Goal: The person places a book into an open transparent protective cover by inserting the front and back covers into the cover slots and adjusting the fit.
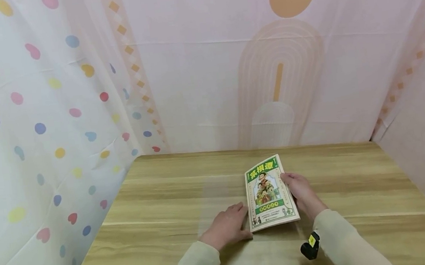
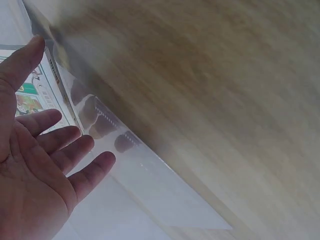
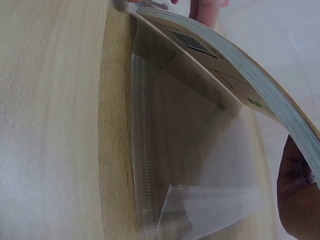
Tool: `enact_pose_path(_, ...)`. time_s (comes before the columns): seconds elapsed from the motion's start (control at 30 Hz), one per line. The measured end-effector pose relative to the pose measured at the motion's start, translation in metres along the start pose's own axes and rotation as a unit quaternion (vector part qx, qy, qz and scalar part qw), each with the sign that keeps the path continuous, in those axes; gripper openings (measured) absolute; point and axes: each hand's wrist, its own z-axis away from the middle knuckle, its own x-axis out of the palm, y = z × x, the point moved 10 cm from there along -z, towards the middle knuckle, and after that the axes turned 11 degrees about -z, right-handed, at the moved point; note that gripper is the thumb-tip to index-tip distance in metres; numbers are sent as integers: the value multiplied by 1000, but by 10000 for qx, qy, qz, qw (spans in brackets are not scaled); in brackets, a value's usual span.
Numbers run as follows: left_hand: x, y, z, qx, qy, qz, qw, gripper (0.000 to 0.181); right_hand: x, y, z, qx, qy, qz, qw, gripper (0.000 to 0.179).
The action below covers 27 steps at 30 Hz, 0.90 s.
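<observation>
A paperback book [image 1: 268,194] with a green-and-cream illustrated cover stands tilted over the table, front facing up. My right hand [image 1: 301,190] grips its right edge; in the right wrist view the fingers [image 3: 295,195] curl beneath the pages. My left hand [image 1: 227,225] is at the book's lower left edge, its fingers spread and loosely extended in the left wrist view. Under the book lies a clear plastic book cover [image 3: 190,135], spread on the wood, with a folded flap [image 3: 200,210] at one end. The book's barcoded back hangs above this plastic.
The wood-grain table [image 1: 159,217] extends to both sides and behind the book. A dotted curtain [image 1: 54,124] hangs on the left and a pale patterned one [image 1: 198,73] at the back. A small black device [image 1: 310,247] with a yellow label is at the right wrist.
</observation>
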Motion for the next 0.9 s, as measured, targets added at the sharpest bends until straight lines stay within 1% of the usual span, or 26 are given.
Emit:
enact_pose_path(0.17,4,1,-1,17,-67,-78,9999,77,-1,3,-1,-4,-6,-30,10000,47)
enact_pose_path(0.3,6,2,0,24,-96,-156,9998,71,-1,4,0,-32,16,-13,10000,46)
enact_pose_path(0.5,2,5,2,123,6,-281,9995,62,-5,6,-1,-16,102,87,9999,47)
enact_pose_path(0.73,0,7,2,182,40,-389,9991,59,-10,11,-3,70,173,216,9996,50)
enact_pose_path(0.9,-1,7,1,179,19,-343,9992,58,-14,13,-1,73,172,417,9990,52)
